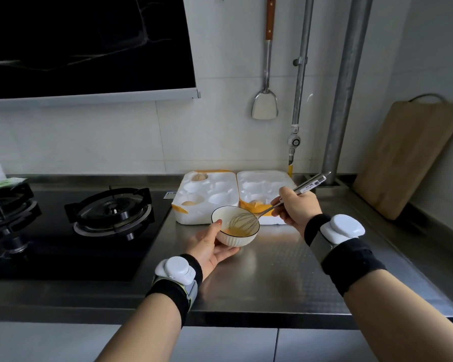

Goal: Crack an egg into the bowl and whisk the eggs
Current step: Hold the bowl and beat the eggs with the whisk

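Observation:
A small white ribbed bowl with a dark rim is tilted in my left hand, thumb on its near rim and fingers under it, above the steel counter. Yellow beaten egg pools in the bowl's low side. My right hand grips the metal handle of a wire whisk, whose wire head is down in the egg. Behind the bowl lie two white foam egg trays; three brown eggs sit in their cups, such as one egg at the front left.
A black two-burner gas stove fills the counter's left side. A wooden cutting board leans on the right wall. A metal spatula hangs on the tiled wall beside two vertical pipes. The range hood is overhead at the left.

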